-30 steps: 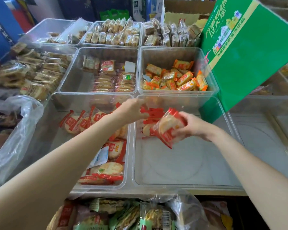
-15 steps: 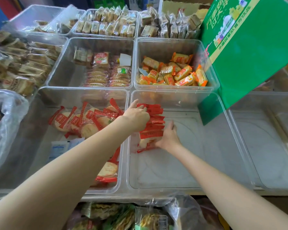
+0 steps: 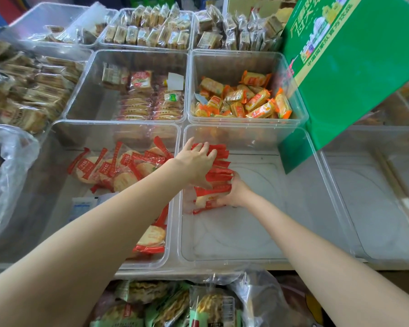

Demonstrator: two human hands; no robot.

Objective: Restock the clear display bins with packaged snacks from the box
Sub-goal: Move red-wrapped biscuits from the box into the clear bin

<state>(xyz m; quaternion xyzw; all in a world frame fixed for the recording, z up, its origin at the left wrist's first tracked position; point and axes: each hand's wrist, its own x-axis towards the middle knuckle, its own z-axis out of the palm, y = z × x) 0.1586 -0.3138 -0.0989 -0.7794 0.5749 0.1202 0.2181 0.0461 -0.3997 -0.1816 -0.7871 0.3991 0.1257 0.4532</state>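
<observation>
Both hands on row of red-edged snack packs (image 3: 219, 172) stood along left wall of near clear bin (image 3: 246, 232). Left hand (image 3: 196, 161) flat, fingers spread on top; right hand (image 3: 234, 193) cupping row's near end. Green box (image 3: 354, 74) at right w/ Chinese print, unreadable. Loose packs (image 3: 118, 169) in neighbouring bin, label too blurred to read.

Both arms reach forward; the left hand (image 3: 197, 161) lies flat, fingers spread, the right hand (image 3: 236, 194) cupped beneath it.
</observation>
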